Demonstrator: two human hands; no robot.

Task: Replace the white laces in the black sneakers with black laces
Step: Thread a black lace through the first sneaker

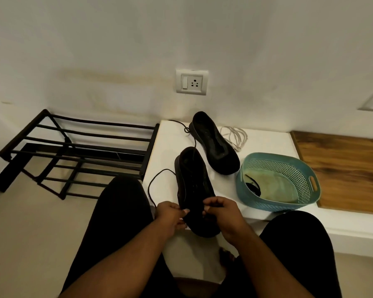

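on the white ledge (267, 145) before my knees, my left hand (170, 216) pinches the black lace (157, 179) beside the near sneaker (194, 190); my right hand (222, 211) pinches at its eyelets. i judge i'm threading; next, pull the end through. its long axis runs away from me; which end is the toe i cannot tell.

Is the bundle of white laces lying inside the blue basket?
No, the white laces lie on the white ledge beside the far sneaker, outside the blue basket.
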